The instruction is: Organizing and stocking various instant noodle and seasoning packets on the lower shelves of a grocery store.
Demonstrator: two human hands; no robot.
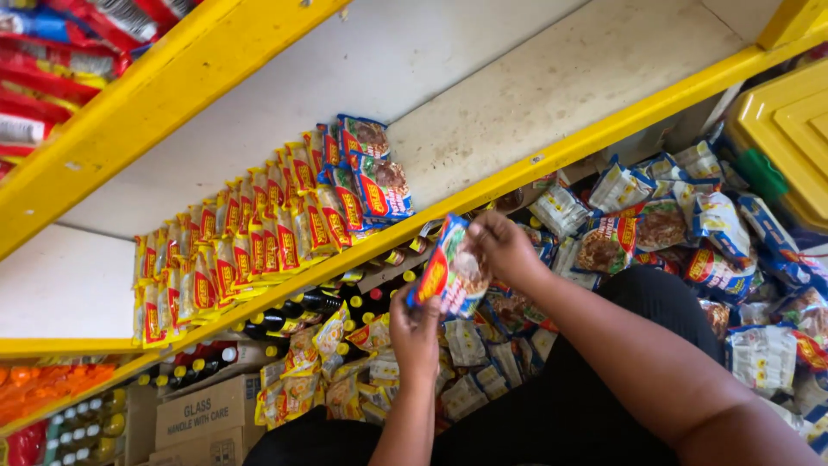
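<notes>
Both forearms are filling the lower frame. I am watching the left hand and right hand closing together on one noodle packet, fingers pinching its lower and upper edges, so it is sitting flat and face-out just below the yellow shelf rail. On the white shelf, a row of packets is standing on edge, packed tight. Loose packets are lying heaped near the knees, within easy reach. Dark bottles are occupying the tier beneath.
</notes>
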